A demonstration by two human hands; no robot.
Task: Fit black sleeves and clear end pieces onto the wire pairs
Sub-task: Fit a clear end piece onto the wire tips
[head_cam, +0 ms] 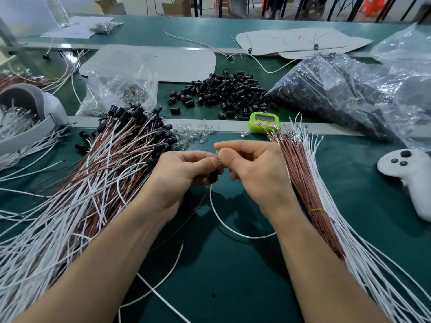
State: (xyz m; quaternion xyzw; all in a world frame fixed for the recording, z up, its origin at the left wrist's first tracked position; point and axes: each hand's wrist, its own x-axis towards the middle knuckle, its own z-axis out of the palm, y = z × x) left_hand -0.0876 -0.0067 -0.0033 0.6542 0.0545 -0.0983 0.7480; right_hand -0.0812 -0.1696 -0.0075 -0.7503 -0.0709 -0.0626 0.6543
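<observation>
I see both hands meeting over the middle of the green table. My left hand is curled, thumb and fingers gripping a black sleeve on a wire pair that loops down towards the near edge. My right hand pinches thumb against forefinger just above the sleeve, on something small and clear I cannot make out. Finished wires are heaped towards the left edge and a bundle of bare wires lies to the right. Loose black sleeves are piled farther back, with a green timer just in front of them.
</observation>
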